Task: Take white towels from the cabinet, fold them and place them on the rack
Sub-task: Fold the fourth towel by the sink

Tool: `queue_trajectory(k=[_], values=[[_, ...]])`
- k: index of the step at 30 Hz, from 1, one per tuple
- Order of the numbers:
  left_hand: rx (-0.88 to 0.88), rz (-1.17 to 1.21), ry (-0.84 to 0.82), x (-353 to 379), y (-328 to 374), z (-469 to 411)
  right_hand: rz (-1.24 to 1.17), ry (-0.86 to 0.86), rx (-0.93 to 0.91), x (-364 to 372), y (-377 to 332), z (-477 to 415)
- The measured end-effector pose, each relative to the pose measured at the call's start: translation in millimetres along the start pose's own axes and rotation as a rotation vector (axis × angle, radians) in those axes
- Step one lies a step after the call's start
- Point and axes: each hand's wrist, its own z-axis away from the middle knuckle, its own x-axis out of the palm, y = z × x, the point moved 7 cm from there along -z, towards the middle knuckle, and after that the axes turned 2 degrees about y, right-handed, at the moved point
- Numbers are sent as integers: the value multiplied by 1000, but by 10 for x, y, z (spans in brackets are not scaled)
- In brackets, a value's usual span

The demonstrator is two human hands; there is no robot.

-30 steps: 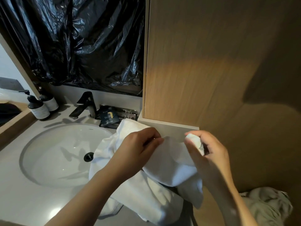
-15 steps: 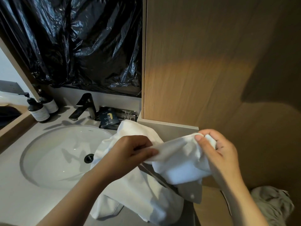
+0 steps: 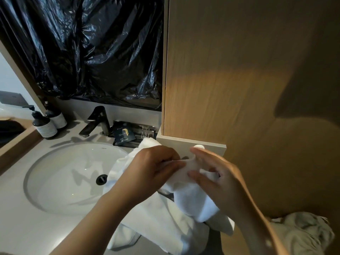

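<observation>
Just right of the sink [image 3: 73, 181], our left hand [image 3: 152, 170] pinches the towel [image 3: 191, 197] edge, fingers curled. The towel is white, soft and rumpled, draping over the sink's right rim. Further right, our right hand [image 3: 217, 179] grips a fold between thumb and fingers. Our hands hide the held edge; its bottom is cut off.

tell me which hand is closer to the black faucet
Left. The left hand is in front and right of the faucet; the right hand is farther right, by the cabinet.
</observation>
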Motion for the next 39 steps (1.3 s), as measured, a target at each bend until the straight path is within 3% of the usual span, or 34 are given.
queue_trajectory(k=[6, 10, 13, 18, 24, 32, 39], values=[[12, 3, -19, -20, 9, -6, -12, 23, -17, -126, 10, -82], [-86, 4, -36, -73, -265, 64, -110, 247, 115, -476, 218, -130], [-157, -56, -28, -169, -479, 167, -46, 342, 221, -777, 434, -148], [-169, -78, 16, -169, -429, 135, 40, 74, 247, -512, 376, -108], [-60, -72, -27, -69, -110, 6, 55, -61, -36, 1, -82, -46], [54, -44, -63, -56, 102, 39, -10, -81, -44, 83, -34, -100], [-37, -8, -35, -118, -56, 90, 73, -8, -42, -55, -6, -126]])
